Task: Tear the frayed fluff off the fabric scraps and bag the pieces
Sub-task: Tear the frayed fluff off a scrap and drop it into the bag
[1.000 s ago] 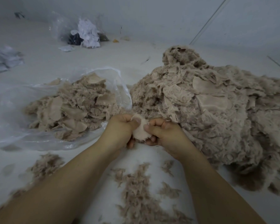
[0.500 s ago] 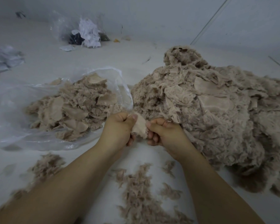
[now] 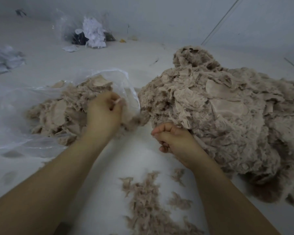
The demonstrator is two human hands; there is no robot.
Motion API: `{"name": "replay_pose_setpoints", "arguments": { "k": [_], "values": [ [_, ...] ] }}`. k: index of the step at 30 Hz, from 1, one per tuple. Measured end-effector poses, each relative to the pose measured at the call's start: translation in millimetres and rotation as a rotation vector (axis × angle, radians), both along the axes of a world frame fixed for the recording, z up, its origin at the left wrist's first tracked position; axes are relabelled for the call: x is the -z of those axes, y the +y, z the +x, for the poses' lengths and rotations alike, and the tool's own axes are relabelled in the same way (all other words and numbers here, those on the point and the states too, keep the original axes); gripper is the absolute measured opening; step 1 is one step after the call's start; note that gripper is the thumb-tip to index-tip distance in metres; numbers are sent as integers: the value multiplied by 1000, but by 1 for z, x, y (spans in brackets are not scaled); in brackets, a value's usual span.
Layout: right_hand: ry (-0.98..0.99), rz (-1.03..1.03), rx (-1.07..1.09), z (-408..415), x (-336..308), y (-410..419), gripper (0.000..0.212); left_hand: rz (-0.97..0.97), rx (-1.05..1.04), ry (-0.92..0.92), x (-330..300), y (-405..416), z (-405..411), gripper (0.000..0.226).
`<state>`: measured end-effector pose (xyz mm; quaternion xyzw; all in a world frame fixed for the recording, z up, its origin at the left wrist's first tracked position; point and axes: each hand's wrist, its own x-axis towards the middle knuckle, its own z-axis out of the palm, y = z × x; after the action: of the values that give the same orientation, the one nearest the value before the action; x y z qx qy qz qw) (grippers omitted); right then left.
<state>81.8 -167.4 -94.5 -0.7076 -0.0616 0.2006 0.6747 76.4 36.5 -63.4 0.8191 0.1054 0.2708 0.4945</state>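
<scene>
My left hand (image 3: 104,110) is over the mouth of the clear plastic bag (image 3: 15,106), which holds a heap of trimmed beige pieces (image 3: 61,112). Its fingers are curled, and a blurred beige fabric scrap (image 3: 131,118) trails from its right side. My right hand (image 3: 172,139) rests by the near edge of the big pile of frayed beige scraps (image 3: 219,116). That hand's fingers are curled with the thumb against them, and no fluff shows in it. Torn fluff (image 3: 146,200) lies on the white surface between my forearms.
A second clear bag with white and dark scraps (image 3: 90,33) stands at the back. Crumpled pale fabric (image 3: 3,60) lies at the far left. More loose fluff (image 3: 265,192) sits at the big pile's near right edge.
My hands have come apart. The left hand moved up and left to the bag's mouth with the scrap. The right hand dropped a little and no longer touches the scrap.
</scene>
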Motion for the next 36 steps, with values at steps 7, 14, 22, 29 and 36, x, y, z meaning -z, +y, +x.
{"name": "replay_pose_setpoints", "arguments": {
  "k": [7,14,22,29,36],
  "values": [
    [-8,-13,-38,2,3,-1,29,677,170,256,6,12,22,9],
    [-8,-11,-32,2,2,0,19,864,320,330,18,5,30,19],
    [25,-25,64,2,1,5,9,553,476,387,9,5,11,28],
    [-11,-150,148,4,6,10,22,298,717,434,-5,-4,-12,14],
    [31,-42,148,5,7,6,42,627,295,196,7,21,27,28]
  ]
}}
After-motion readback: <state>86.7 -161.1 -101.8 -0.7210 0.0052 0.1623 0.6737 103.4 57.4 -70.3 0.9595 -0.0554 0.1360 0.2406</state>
